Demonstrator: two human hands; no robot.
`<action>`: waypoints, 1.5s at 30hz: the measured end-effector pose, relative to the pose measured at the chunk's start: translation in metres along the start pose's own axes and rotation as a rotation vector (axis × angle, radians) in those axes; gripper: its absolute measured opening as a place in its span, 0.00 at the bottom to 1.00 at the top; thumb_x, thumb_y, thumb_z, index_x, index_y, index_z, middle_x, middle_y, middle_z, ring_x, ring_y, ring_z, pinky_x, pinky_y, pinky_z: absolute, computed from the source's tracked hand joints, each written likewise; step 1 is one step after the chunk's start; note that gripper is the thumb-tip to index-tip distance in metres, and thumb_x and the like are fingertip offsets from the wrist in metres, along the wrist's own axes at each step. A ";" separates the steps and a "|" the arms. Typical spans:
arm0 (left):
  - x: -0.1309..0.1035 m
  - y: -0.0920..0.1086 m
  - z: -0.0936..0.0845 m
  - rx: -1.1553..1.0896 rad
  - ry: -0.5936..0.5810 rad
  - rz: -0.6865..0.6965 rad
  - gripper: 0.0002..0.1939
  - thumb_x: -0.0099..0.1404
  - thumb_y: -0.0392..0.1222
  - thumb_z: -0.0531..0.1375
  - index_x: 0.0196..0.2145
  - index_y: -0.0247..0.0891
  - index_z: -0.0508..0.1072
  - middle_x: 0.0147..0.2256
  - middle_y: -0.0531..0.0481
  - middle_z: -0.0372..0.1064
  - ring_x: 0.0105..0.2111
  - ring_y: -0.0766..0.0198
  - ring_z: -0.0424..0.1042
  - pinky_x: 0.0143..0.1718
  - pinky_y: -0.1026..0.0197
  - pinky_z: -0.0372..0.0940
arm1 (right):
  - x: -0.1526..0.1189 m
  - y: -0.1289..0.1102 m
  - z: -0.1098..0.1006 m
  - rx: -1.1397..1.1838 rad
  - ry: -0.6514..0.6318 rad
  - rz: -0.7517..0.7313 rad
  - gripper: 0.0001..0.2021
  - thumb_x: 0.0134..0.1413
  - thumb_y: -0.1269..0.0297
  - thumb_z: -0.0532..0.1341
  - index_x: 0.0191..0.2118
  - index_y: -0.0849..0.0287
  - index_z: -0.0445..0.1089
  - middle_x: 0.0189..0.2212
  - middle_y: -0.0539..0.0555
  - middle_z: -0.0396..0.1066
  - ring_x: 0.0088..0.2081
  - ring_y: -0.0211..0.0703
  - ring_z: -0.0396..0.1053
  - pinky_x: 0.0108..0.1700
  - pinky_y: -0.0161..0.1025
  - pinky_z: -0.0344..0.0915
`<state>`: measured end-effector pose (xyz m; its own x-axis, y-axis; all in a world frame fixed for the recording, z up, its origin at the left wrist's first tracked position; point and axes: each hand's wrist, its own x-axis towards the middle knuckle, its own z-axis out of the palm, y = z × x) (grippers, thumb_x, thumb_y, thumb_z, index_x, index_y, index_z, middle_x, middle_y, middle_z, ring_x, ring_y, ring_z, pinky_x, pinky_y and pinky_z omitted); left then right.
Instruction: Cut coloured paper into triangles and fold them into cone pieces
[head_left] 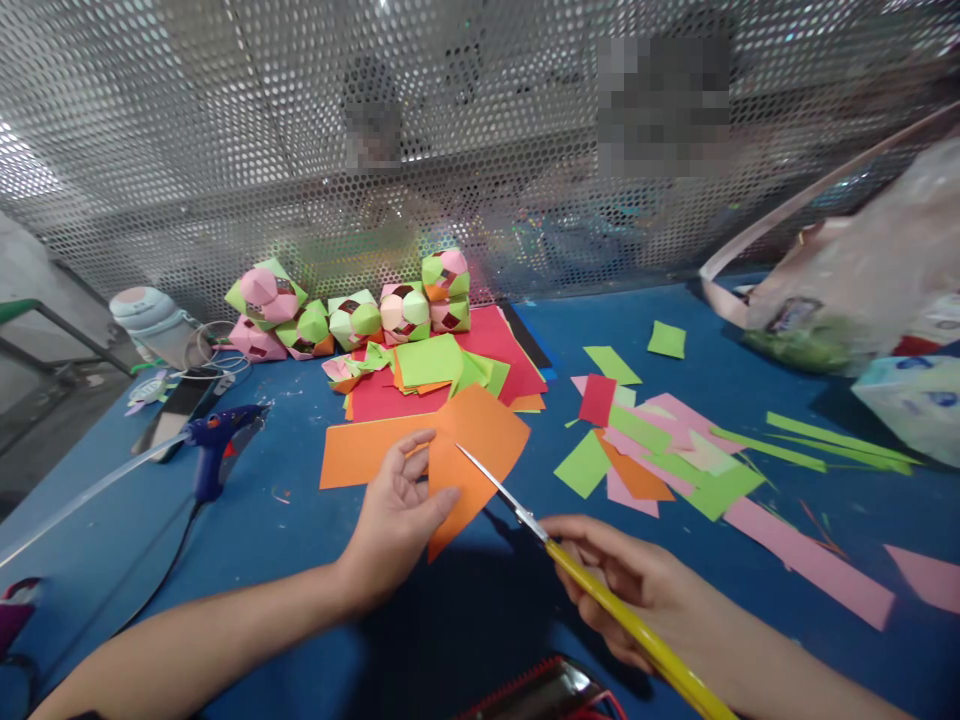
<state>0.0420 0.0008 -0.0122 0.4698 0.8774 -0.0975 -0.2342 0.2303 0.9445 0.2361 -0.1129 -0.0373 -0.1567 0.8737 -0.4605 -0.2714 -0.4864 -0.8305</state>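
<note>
My left hand (397, 510) pinches a folded or curved piece of orange paper (484, 435) between thumb and fingers, above the table. In my right hand (649, 585) is a pair of scissors (626, 620) with long yellow handles. Their silver blades look closed, and the tip lies over the face of the orange paper; whether it touches is unclear. A flat orange sheet (349, 455) rests on the table behind my left hand. Beyond it, green pieces (429, 362) are piled on a stack of red sheets (375, 400).
Several folded pink and green paper balls (405, 315) line the back. On the left are a blue glue gun (214, 450) and a light-blue cup (154, 320). Coloured scraps (637, 430) lie right, near a plastic bag (847, 270). A dark red-edged object (540, 690) sits in front.
</note>
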 end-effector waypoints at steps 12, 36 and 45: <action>-0.003 0.000 0.002 0.011 -0.005 -0.021 0.29 0.52 0.36 0.66 0.50 0.39 0.61 0.59 0.39 0.57 0.58 0.51 0.59 0.51 0.55 0.61 | 0.002 -0.003 0.003 -0.027 0.000 -0.002 0.22 0.41 0.61 0.68 0.45 0.51 0.65 0.25 0.45 0.56 0.23 0.30 0.56 0.19 0.27 0.48; -0.011 0.006 0.007 -0.025 -0.126 -0.097 0.22 0.53 0.36 0.67 0.44 0.40 0.62 0.43 0.45 0.70 0.37 0.65 0.73 0.39 0.64 0.66 | 0.002 -0.004 0.005 -0.195 0.023 -0.104 0.22 0.42 0.63 0.68 0.47 0.51 0.66 0.26 0.45 0.58 0.23 0.31 0.54 0.22 0.30 0.53; -0.013 0.001 0.005 -0.026 -0.178 -0.097 0.22 0.56 0.34 0.65 0.46 0.40 0.62 0.42 0.46 0.71 0.36 0.67 0.74 0.37 0.66 0.68 | 0.004 0.000 0.006 -0.183 -0.001 -0.156 0.23 0.44 0.63 0.68 0.48 0.51 0.65 0.28 0.45 0.58 0.25 0.31 0.54 0.22 0.29 0.52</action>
<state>0.0399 -0.0122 -0.0090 0.6336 0.7629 -0.1286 -0.2015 0.3232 0.9246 0.2303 -0.1098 -0.0371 -0.1274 0.9383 -0.3216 -0.1154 -0.3360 -0.9348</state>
